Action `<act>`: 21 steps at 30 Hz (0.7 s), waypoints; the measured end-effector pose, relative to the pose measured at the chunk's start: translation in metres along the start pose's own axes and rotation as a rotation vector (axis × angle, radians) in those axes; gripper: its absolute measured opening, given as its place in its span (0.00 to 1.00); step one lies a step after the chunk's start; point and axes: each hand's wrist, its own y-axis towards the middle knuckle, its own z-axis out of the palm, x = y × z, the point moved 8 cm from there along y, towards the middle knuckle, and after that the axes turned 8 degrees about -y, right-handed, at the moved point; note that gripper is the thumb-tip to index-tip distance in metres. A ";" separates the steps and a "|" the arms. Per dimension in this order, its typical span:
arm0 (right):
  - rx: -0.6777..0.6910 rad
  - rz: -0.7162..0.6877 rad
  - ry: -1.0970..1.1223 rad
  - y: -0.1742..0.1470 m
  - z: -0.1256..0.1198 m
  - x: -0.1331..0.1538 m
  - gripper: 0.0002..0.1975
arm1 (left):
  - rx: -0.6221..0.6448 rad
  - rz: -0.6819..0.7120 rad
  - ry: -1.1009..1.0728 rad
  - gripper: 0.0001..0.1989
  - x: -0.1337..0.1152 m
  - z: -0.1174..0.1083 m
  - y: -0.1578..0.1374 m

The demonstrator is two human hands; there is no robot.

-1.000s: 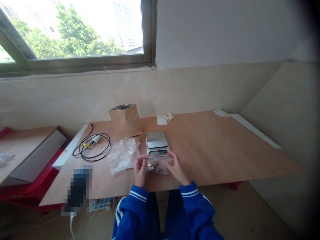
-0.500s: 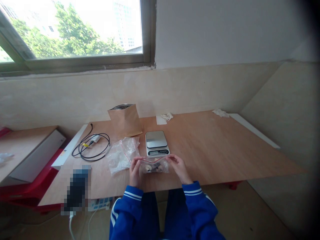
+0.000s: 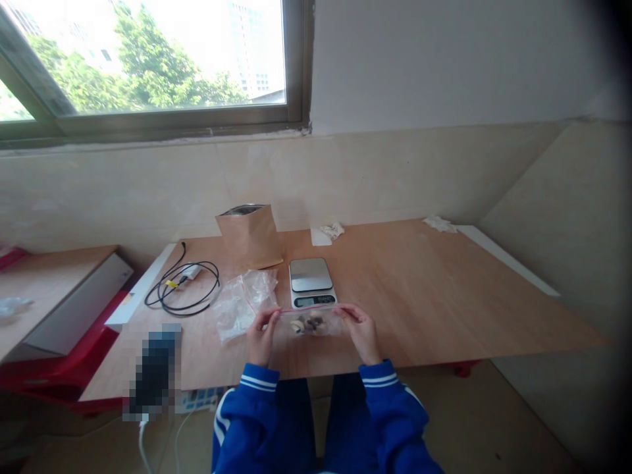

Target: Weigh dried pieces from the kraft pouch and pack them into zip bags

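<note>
A clear zip bag [image 3: 291,315] with a red seal line is stretched between my two hands, just in front of the scale. Several brown and pale dried pieces [image 3: 313,323] lie inside it; their exact kind is too small to tell. My left hand [image 3: 263,332] pinches the bag's top left corner. At the top right corner, my right hand [image 3: 360,329] grips it the same way. The digital kitchen scale [image 3: 311,275] has a bare metal plate and a display facing me. Left of it lie crumpled clear zip bags [image 3: 239,306].
An open brown paper pouch [image 3: 251,238] stands at the back. A coiled black cable [image 3: 180,309] lies at the left, near a blurred dark device [image 3: 155,368] at the table edge. Crumpled white tissue [image 3: 333,230] rests by the wall, another piece [image 3: 441,224] farther right.
My hands have moved slightly apart, pulling the bag's top edge from sagging to nearly straight. The pieces inside now show more plainly. The view has shifted a little.
</note>
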 end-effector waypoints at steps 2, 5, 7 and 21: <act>0.026 -0.006 0.004 -0.001 0.001 0.002 0.15 | 0.028 -0.038 -0.077 0.15 0.003 0.005 -0.002; 0.040 -0.012 0.009 -0.003 0.000 0.006 0.16 | 0.079 -0.098 -0.170 0.19 0.010 0.012 -0.007; 0.048 -0.009 0.009 -0.005 -0.001 0.007 0.17 | 0.114 -0.127 -0.190 0.19 0.016 0.016 -0.009; 0.003 0.002 -0.055 -0.005 -0.011 0.000 0.19 | 0.030 -0.107 -0.126 0.11 0.017 0.004 -0.006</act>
